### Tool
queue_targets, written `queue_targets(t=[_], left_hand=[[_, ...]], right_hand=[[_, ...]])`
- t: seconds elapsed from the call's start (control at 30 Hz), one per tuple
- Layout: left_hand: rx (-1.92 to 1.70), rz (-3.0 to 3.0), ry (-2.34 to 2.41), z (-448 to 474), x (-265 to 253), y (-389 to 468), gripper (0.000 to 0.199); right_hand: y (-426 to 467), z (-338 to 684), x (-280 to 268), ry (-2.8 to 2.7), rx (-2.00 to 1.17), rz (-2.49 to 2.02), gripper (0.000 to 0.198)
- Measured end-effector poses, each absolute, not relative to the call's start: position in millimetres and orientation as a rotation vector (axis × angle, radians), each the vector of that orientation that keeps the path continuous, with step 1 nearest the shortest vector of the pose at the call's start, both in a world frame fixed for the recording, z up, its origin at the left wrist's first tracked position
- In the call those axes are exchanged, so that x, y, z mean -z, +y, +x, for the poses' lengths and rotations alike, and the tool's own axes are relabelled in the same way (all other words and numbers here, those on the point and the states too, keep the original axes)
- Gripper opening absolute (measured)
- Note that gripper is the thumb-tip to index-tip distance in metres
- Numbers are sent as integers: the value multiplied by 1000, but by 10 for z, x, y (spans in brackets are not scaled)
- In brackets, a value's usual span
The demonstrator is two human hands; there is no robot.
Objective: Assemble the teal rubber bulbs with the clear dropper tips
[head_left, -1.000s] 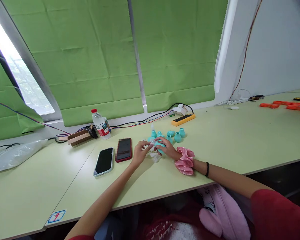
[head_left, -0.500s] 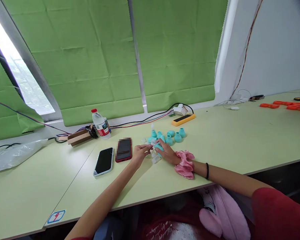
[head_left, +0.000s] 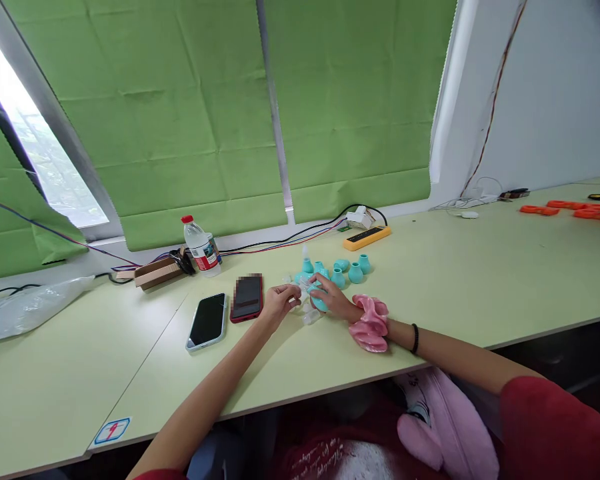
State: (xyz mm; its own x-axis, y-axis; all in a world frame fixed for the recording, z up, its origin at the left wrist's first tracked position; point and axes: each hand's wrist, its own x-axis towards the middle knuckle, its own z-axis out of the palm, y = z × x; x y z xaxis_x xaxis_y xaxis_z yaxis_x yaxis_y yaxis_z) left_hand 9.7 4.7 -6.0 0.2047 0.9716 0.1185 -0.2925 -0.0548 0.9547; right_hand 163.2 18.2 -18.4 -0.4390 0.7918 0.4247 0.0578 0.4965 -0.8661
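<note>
Head view: open worktop (head_left: 445, 280) to the right of the right fingers; its near edge is well clear of both hands, toward the body. Tighter left of the left fingers: red-cased phone (head_left: 247, 298) close by, white-edged phone (head_left: 207, 321) past it. More teal bulbs (head_left: 355, 273) crowd just beyond the right fingers.

Right hand (head_left: 336, 301): fingers wrapped round one teal bulb (head_left: 319, 305), smooth, rounded, partly hidden. Clear piece (head_left: 305, 283) sits at its left, between the hands; can't tell if it's seated. Left hand (head_left: 279, 305): fingertips drawn together by it, can't tell if gripping. Loose clear parts (head_left: 311, 315) lie just nearer the body.

Worktop pale, smooth. Yellow power strip (head_left: 367, 238) and green blinds (head_left: 355, 100) farther beyond the fingers.
</note>
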Motion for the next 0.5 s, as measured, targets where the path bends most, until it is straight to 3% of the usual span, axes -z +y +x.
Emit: queue_targets(t=[0.1,0.2,0.4,0.5], left_hand=[[-1177,1108,730,82,13,55,12],[-1145,1102,697,84,-27,49,12],[-1157,1192,710,38,-25,93,12],[-1229,1532,957,-39,12,141,12]], right_hand=[[234,1652,102,-1700,-1582,-575,14],[215,1684,19,-1574,-1869,-492,15],[203,1811,-85,-1454,-1881,-555,22],[267,1885,-105,-1409,-1828,-495,22]])
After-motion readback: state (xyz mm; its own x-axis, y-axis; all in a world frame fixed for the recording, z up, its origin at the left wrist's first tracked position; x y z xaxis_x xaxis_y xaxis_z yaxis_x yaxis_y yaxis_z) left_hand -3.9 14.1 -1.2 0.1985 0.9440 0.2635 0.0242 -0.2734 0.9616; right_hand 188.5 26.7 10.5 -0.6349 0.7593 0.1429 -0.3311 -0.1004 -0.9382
